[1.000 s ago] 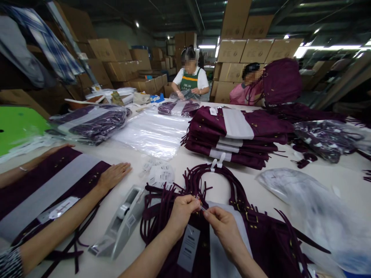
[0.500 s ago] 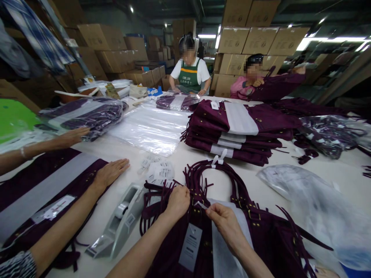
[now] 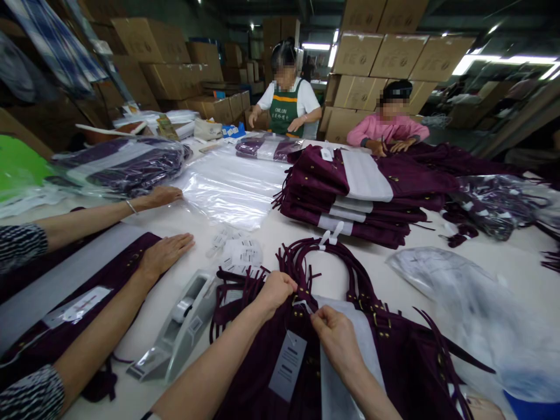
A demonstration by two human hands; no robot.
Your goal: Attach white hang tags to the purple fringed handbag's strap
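Note:
A dark purple bag [image 3: 411, 350] with fringed handles lies in front of me, a pale wrapping strip [image 3: 345, 373] across it. My left hand [image 3: 277, 290] is closed at the base of the left handle, fingertips pinching the strap there. Close on its right, my right hand [image 3: 335, 332] pinches the end of a thin white strip [image 3: 303, 304] that runs by the handle's buckle. Below the hands a grey hang tag [image 3: 287, 366] rests on the bag, with printed labels [image 3: 242, 252] on the table beyond my left hand.
A tape dispenser [image 3: 181, 326] stands left of my left forearm. At the left, a co-worker's hands [image 3: 168, 254] reach over another purple bag. Stacked bags [image 3: 363, 181], clear plastic sheets [image 3: 236, 181] and a crumpled plastic bag [image 3: 476, 309] lie farther out. Two people work across the table.
My left hand has shifted slightly right and up along the strap. The co-worker's far hand at the left has reached right to the plastic sheets. The person in pink has lowered the purple item.

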